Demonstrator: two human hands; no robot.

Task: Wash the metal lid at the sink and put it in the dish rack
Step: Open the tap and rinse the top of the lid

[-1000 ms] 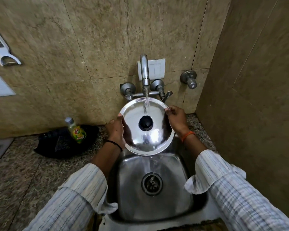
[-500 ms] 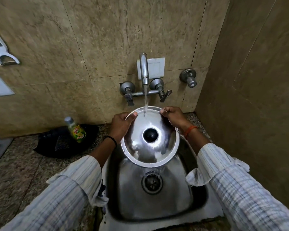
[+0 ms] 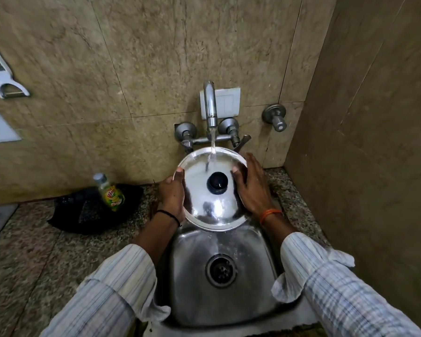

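A round shiny metal lid with a black knob in its middle is held tilted over the steel sink. Water runs from the tap onto the lid's upper part. My left hand grips the lid's left rim, thumb on top. My right hand holds the right rim, thumb lying on the lid's face. No dish rack is in view.
A green dish-soap bottle stands on a black cloth on the granite counter, left of the sink. A peeler hangs on the wall at far left. A tiled side wall closes in the right. A second valve juts from the back wall.
The lid has been turned and shifted between my hands under the stream; it dropped lower half a second ago and is now raised back toward the tap. Both hands slid along the rim.
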